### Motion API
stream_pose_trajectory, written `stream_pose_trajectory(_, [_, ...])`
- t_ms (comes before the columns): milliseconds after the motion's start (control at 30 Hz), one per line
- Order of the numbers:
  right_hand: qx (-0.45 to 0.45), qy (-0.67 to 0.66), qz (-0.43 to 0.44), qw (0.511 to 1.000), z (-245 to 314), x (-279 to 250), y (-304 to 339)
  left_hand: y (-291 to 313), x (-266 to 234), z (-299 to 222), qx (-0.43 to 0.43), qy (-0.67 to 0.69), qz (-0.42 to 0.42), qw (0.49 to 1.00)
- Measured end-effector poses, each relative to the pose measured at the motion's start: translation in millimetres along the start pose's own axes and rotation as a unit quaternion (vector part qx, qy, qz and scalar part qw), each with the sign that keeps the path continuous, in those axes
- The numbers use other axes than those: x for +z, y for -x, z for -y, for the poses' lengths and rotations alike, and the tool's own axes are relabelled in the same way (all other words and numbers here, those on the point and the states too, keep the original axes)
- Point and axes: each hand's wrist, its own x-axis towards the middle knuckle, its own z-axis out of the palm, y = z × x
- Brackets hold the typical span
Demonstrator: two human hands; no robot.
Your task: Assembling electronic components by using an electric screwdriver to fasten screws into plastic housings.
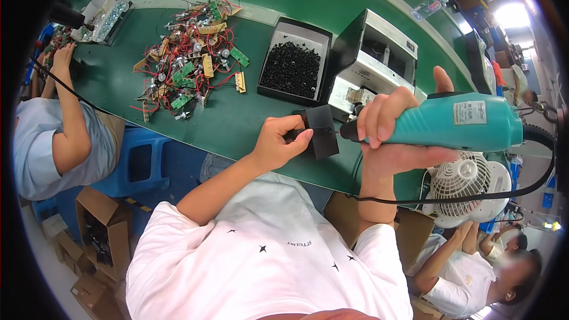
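My left hand (283,141) is closed round the side of a small black box-shaped housing (324,132), thumb and fingers gripping its left edge. My right hand (385,127) wraps round a teal electric screwdriver (459,123) that lies sideways, its black nose pointing left. The bit at the nose meets the right face of the housing, or comes very close to it; a screw there is too small to make out. Just beyond the housing stands a box of small black screws (291,65). To its right is a white and black screw feeder (373,59), close to my right hand's fingers.
A heap of circuit boards with red wires (198,59) lies left on the green table (231,127). A white fan (465,181) stands right, under the screwdriver's black cable (415,200). A co-worker (65,124) sits left by a blue stool (139,163); other people are at lower right.
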Motion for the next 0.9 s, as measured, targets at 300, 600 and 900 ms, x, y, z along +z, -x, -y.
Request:
stream_pose_trajectory(300, [0.059, 0.083, -0.008, 0.995, -5.8, 3.5, 3.4, -1.2, 0.0, -4.2, 0.006, 0.011, 0.004, 1.000])
stream_pose_trajectory(600, [0.061, 0.092, 0.013, 0.994, -8.7, 4.2, 4.5, 0.1, -3.1, 0.8, 0.011, -0.002, 0.016, 1.000])
stream_pose_trajectory(900, [-0.002, -0.002, 0.013, 1.000, 12.2, 10.1, 17.5, 3.5, 13.4, -11.0, 0.215, -0.298, -0.112, 0.923])
